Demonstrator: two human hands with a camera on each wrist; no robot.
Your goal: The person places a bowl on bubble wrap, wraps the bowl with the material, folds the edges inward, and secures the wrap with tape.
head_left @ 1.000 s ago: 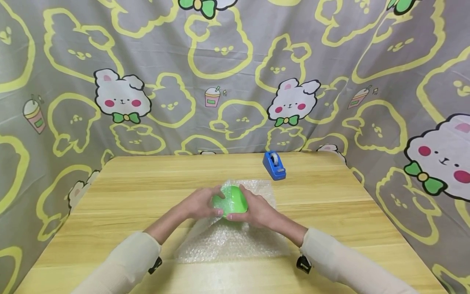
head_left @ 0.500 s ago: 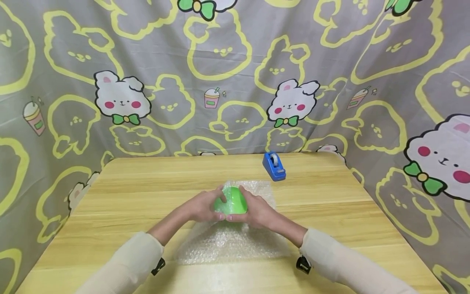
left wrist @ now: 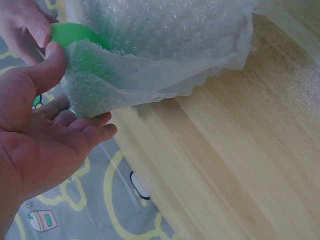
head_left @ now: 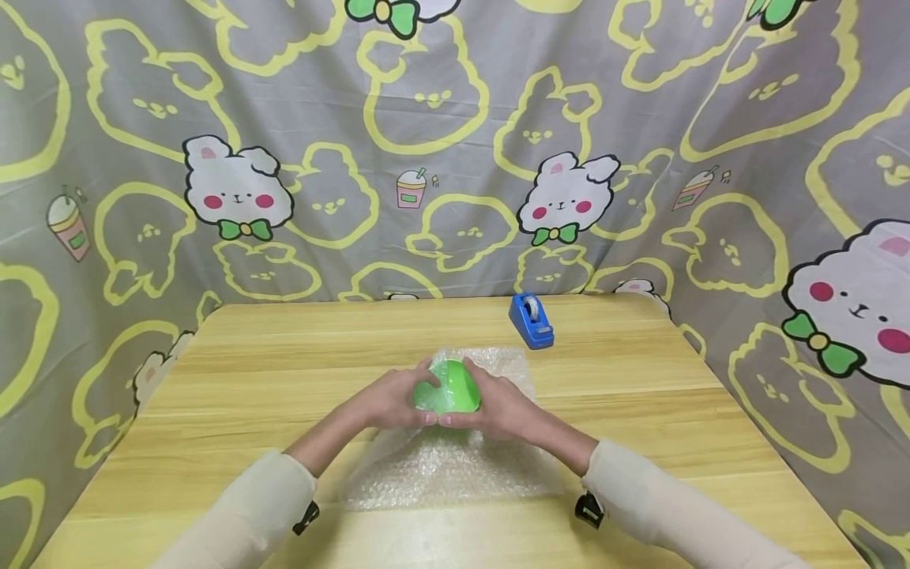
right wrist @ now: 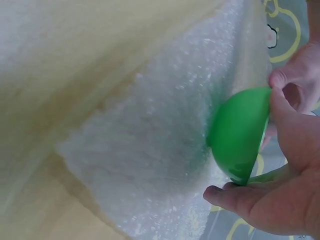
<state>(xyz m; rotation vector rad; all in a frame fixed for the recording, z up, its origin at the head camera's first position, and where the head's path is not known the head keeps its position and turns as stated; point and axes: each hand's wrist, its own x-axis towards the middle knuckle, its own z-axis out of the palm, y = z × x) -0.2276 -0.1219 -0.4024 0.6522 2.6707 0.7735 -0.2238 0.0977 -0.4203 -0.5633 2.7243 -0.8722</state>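
A green bowl [head_left: 464, 389] stands on a sheet of bubble wrap [head_left: 455, 474] in the middle of the table. One side of the sheet is folded up over the bowl's left half. My left hand [head_left: 398, 399] holds that folded part against the bowl, thumb at the near rim, as the left wrist view also shows. Opposite it, my right hand [head_left: 501, 403] grips the bare right side of the bowl [right wrist: 241, 132] by its rim. Both thumbs meet almost tip to tip at the near edge.
A blue tape dispenser [head_left: 532, 320] with a roll of clear tape stands behind the wrap to the right. The wooden table [head_left: 284, 340] ends against a grey patterned curtain [head_left: 455, 158] at the back and sides.
My left hand's thumb has shifted slightly right and down along the near rim, closer to the right thumb. The right hand and the bowl stay about where they were.
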